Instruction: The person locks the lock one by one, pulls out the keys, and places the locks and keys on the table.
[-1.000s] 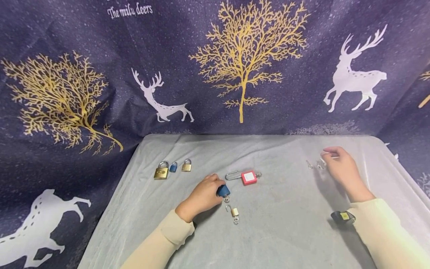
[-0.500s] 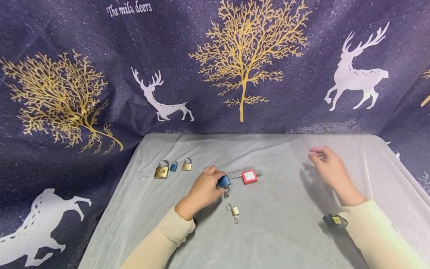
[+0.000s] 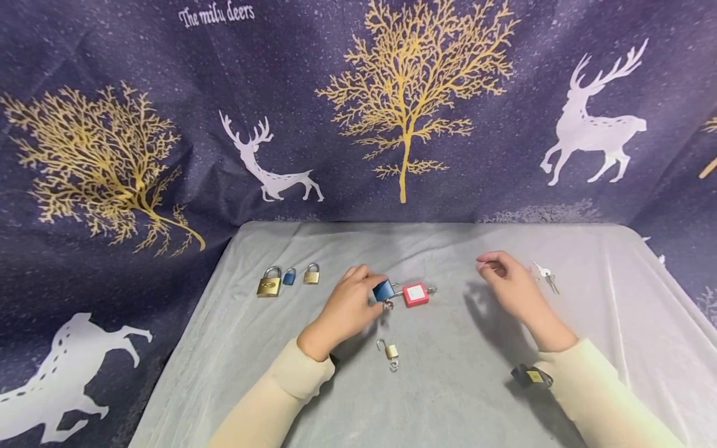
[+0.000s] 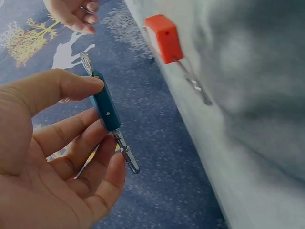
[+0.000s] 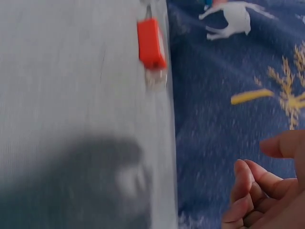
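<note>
Between thumb and fingers, my left hand (image 3: 347, 302) pinches a blue padlock (image 3: 384, 290) above the table. In the left wrist view, its shackle (image 4: 126, 150) points away and a silver key (image 4: 86, 64) sticks out of the other end. My right hand (image 3: 515, 289) hovers right of centre with bent fingers. A thin metallic sliver like a key (image 4: 87, 9) shows at its fingers in the left wrist view; the right wrist view hides it. Between the hands lies a red padlock (image 3: 416, 294) with its shackle pulled out. Nearer lies a small brass padlock (image 3: 391, 352), shackle swung out.
At the back left stand a large brass padlock (image 3: 269, 286), a small blue padlock (image 3: 289, 277) and another brass padlock (image 3: 311, 275). Several loose keys (image 3: 546, 277) lie behind the right hand. A patterned cloth (image 3: 470, 155) hangs behind the grey-covered table (image 3: 448, 398).
My right hand has moved left, away from the loose keys, which now show. My left hand has lifted the blue padlock and carried it slightly right and away, towards the red padlock.
</note>
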`<state>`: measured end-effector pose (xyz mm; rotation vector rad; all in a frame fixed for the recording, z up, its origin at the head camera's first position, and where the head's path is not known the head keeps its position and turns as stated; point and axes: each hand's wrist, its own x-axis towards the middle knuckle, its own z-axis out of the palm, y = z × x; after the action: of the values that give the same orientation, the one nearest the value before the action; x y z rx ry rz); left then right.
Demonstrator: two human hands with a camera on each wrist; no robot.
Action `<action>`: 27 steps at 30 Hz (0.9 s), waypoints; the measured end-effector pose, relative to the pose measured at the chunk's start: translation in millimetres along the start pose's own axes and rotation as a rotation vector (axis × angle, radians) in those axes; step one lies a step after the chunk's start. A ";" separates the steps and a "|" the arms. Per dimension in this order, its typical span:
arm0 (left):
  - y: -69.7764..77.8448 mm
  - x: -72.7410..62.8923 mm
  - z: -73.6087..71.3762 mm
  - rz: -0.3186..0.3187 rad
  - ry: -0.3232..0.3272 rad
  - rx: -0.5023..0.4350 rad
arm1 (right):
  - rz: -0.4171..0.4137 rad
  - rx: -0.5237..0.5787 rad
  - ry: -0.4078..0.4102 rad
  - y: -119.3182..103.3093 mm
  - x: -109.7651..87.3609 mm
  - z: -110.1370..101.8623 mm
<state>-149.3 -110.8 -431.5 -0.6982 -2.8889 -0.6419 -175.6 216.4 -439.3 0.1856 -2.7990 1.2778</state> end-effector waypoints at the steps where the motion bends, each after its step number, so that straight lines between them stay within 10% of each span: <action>1: 1.9 1.1 -1.0 0.004 0.004 -0.003 | -0.005 0.008 -0.014 -3.2 -0.3 3.9; 27: 40.3 13.7 -2.1 0.082 0.027 0.003 | -0.071 0.409 -0.381 -52.9 -7.0 67.3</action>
<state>-143.0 -73.6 -411.7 -0.7963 -2.8190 -0.6319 -161.8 131.8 -444.5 0.6004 -2.7360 1.9667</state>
